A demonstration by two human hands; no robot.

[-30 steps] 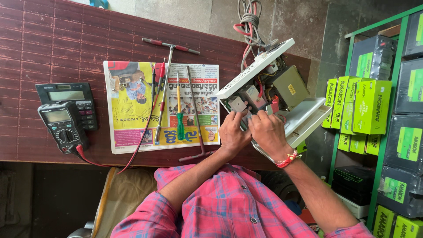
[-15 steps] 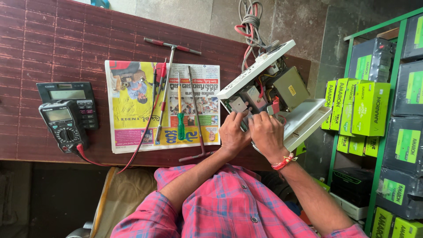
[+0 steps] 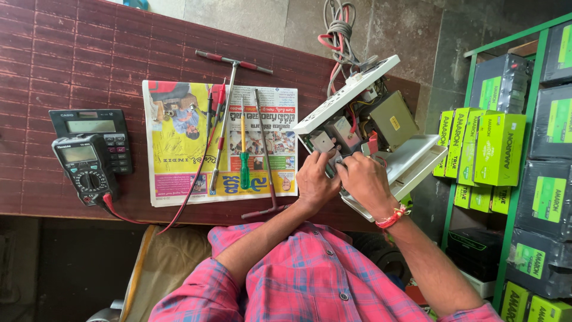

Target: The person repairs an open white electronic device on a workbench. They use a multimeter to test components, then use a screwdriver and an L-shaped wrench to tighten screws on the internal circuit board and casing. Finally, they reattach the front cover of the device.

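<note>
An opened white electrical unit (image 3: 348,95) lies tilted at the table's right end, its lid (image 3: 411,158) swung aside, showing a metal box (image 3: 393,119), grey parts and wires. My left hand (image 3: 316,182) and my right hand (image 3: 364,183), with a red thread at the wrist, meet inside it near the front panel. The fingers of both are curled onto small parts there. What lies between the fingertips is hidden.
A newspaper (image 3: 179,149) on the red-brown table (image 3: 71,53) carries a green-handled screwdriver (image 3: 243,161), two T-handled drivers (image 3: 229,71) (image 3: 266,161) and probe leads. A multimeter (image 3: 83,170) and a calculator (image 3: 95,126) sit at left. A cable bundle (image 3: 339,30) lies behind the unit. Green shelving (image 3: 509,179) with boxes stands to the right.
Both hands stay at the same spot inside the unit; only the fingers shift slightly.
</note>
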